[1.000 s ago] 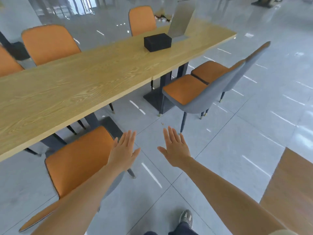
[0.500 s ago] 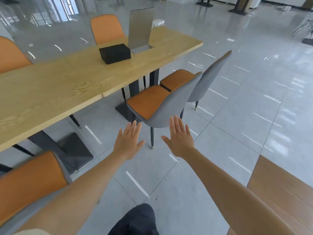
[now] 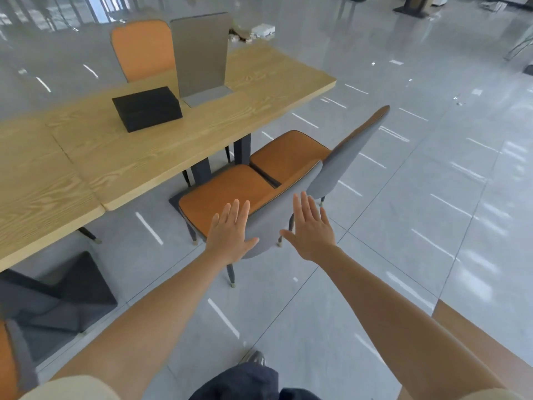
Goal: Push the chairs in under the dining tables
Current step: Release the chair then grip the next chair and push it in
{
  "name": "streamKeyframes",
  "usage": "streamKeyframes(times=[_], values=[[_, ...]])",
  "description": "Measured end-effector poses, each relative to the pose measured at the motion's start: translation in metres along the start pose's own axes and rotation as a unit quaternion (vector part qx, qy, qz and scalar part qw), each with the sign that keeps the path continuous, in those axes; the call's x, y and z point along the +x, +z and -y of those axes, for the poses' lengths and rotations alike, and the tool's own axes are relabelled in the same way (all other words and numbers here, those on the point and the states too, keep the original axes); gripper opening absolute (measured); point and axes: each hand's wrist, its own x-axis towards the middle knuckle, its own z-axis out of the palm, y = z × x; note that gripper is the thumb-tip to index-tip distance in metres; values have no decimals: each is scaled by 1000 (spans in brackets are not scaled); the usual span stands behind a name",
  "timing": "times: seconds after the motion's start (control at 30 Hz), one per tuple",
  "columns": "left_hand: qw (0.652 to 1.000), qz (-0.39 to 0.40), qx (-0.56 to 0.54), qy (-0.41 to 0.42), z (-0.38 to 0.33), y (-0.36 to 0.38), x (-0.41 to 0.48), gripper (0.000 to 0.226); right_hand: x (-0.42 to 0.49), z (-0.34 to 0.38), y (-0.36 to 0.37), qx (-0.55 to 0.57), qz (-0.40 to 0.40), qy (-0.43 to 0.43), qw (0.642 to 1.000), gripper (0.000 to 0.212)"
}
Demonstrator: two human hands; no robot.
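A long wooden dining table [image 3: 161, 157] runs from the left edge to the upper middle. Two chairs with orange seats and grey backs stand pulled out along its near side. The nearer chair [image 3: 227, 192] is right in front of me, its grey back facing me. My left hand [image 3: 230, 233] is open, fingers spread, at the left part of that back; I cannot tell if it touches. My right hand [image 3: 311, 229] is open just beyond the back's right edge. The farther chair [image 3: 291, 153] stands next to the nearer one.
A black box [image 3: 147, 108] and a grey upright stand [image 3: 202, 56] sit on the table. An orange chair [image 3: 142, 49] stands at the far side. Another chair's edge [image 3: 11, 359] shows bottom left, and a second wooden tabletop [image 3: 487, 339] bottom right. Glossy grey tile floor stretches to the right.
I have stepped closer to the two pulled-out chairs. Both open hands have moved forward and now reach the nearer chair's grey back.
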Motion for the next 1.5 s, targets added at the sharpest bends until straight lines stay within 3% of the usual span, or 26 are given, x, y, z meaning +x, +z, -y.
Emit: streamKeyframes(times=[0.3, 0.57, 0.63, 0.97, 1.17, 1.3, 1.5], values=[[990, 82, -55, -99, -51, 6, 96, 93, 114, -80, -25, -32, 29, -88, 995, 95], [947, 66, -139, -281, -64, 13, 123, 50, 195, -122, -27, -94, 88, -216, 968, 100], [947, 69, -128, -287, -68, 12, 125, 39, 207, -128, -28, -100, 89, -243, 961, 92], [946, 92, -100, -293, -64, 17, 116, 43, 226, -133, -19, -119, 45, -344, 930, 37], [947, 104, -98, -287, -45, 16, 86, 33, 204, -118, -11, -101, 100, -380, 914, 33], [948, 103, -101, -282, -35, 20, 64, 34, 183, -106, -3, -70, 131, -390, 909, 40], [953, 84, -117, -268, -24, 31, 31, 32, 153, -92, 8, -58, 111, -405, 906, 46]])
